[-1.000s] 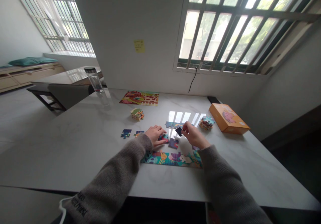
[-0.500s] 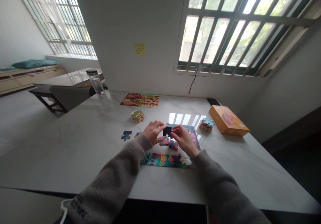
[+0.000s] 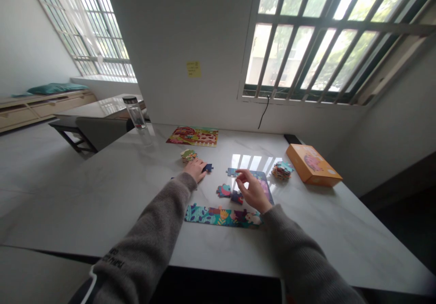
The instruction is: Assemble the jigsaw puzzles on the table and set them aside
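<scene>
My left hand has its fingers on a dark blue puzzle piece, just in front of a small stack of pieces. Above the partly joined puzzle, my right hand is curled, thumb near forefinger; whether anything is between them is too small to tell. A red and teal piece and a dark purple piece lie left of that hand. Nearer the front edge is a joined teal strip with plants and animals.
An orange box and another stack of pieces stand at the right. A colourful picture sheet lies at the back. The glass bottle stands at the back left, and a black object lies by the wall.
My left hand has moved left, away from my right hand, to the dark blue piece. The dark piece between the hands is no longer there. The teal strip shows more of its left end.
</scene>
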Tool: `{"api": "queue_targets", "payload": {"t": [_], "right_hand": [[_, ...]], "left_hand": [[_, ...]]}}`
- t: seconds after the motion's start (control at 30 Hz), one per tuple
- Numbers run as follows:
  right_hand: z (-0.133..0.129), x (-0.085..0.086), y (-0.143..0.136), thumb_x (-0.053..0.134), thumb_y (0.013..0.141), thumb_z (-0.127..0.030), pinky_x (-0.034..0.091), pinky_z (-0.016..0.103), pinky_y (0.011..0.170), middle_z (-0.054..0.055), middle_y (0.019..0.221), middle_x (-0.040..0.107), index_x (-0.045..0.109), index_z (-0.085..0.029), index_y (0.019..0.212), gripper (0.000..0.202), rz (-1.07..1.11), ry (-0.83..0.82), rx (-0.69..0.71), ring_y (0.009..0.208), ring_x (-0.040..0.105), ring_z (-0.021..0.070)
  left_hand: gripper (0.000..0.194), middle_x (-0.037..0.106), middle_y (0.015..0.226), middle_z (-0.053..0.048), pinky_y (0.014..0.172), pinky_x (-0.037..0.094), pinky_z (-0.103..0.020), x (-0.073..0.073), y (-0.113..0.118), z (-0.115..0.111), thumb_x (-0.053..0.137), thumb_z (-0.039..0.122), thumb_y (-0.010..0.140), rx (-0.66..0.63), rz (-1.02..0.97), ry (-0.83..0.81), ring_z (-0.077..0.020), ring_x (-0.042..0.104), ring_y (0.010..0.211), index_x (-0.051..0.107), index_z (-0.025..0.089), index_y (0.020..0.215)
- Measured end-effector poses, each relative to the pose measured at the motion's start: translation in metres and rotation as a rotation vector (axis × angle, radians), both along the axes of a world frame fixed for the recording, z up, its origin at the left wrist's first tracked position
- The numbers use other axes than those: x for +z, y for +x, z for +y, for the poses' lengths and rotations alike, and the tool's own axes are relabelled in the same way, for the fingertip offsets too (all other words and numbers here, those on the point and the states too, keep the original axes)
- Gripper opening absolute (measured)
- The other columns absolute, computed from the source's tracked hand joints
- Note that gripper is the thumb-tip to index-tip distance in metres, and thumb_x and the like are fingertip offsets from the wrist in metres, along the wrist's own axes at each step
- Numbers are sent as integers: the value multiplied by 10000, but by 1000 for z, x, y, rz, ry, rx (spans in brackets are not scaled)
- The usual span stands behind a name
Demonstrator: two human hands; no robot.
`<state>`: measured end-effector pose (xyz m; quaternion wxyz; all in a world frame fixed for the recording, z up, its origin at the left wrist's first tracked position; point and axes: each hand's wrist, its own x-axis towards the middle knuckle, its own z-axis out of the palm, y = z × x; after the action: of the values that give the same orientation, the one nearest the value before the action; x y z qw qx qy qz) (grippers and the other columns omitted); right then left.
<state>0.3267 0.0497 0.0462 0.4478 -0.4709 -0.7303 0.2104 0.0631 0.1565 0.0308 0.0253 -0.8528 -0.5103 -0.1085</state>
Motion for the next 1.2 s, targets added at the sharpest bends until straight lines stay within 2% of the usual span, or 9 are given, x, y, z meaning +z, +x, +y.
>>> {"api": "queue_targets", "payload": {"t": [0.1,0.33,0.47,0.63,0.83,0.9,1.0,1.07,1.2], "right_hand": [[-2,1,0,492,916,-230,511,333,809,23,882,655,550,-215,1194,285,-54,21,12,810,627,176],[-3,3,2,475,922,-215,493,345,834,26,879,650,549,-224,1220,308,-142,33,12,830,625,194],[-3,2,3,474,917,-203,485,347,841,26,888,653,545,-227,1223,316,-163,36,19,837,625,197],[-1,4,8,473,916,-190,471,350,850,38,904,650,558,-208,1224,320,-196,62,1,859,615,200],[9,2,28,536,914,-232,438,364,846,44,885,651,638,-204,1113,225,-386,23,-16,861,594,212],[9,0,31,639,873,-301,430,368,843,46,897,650,668,-212,1044,195,-499,-51,31,872,587,220],[5,0,30,795,737,-374,438,349,816,58,966,630,682,-221,1035,353,-603,-138,87,884,573,223],[2,1,27,836,680,-353,441,336,805,65,998,613,680,-218,1033,409,-638,-158,97,890,562,221],[2,0,28,844,650,-299,424,305,754,53,948,609,653,-202,922,346,-640,-171,100,859,543,207]], "left_hand": [[324,660,1180,-137,980,451,-411,-2,-5,4,575,238,885,-36,-41,-34,-294,569,1116,652,157,1189],[141,690,1047,-102,980,496,-414,-11,-12,9,597,170,853,-74,-171,-13,-265,614,1035,682,177,967],[59,655,1166,-119,1025,468,-429,-14,-10,8,617,165,848,-78,-215,19,-261,589,1104,654,170,894],[72,681,992,-85,947,492,-412,-13,-6,6,615,171,868,-74,-216,13,-256,596,996,651,178,931],[111,649,1020,-116,967,466,-427,-15,1,5,588,160,882,2,-206,44,-279,569,1021,661,158,966],[107,642,1009,-122,964,462,-439,-16,4,4,583,169,885,23,-208,57,-287,563,1011,658,153,960],[97,634,1001,-129,958,459,-452,-17,7,3,580,177,887,36,-216,68,-298,557,1008,655,152,944],[91,630,1003,-129,956,459,-456,-18,7,3,580,178,884,38,-226,71,-297,555,1006,650,155,936],[97,621,1010,-116,955,463,-443,-20,4,3,578,178,875,32,-243,66,-281,557,998,643,159,945]]}}
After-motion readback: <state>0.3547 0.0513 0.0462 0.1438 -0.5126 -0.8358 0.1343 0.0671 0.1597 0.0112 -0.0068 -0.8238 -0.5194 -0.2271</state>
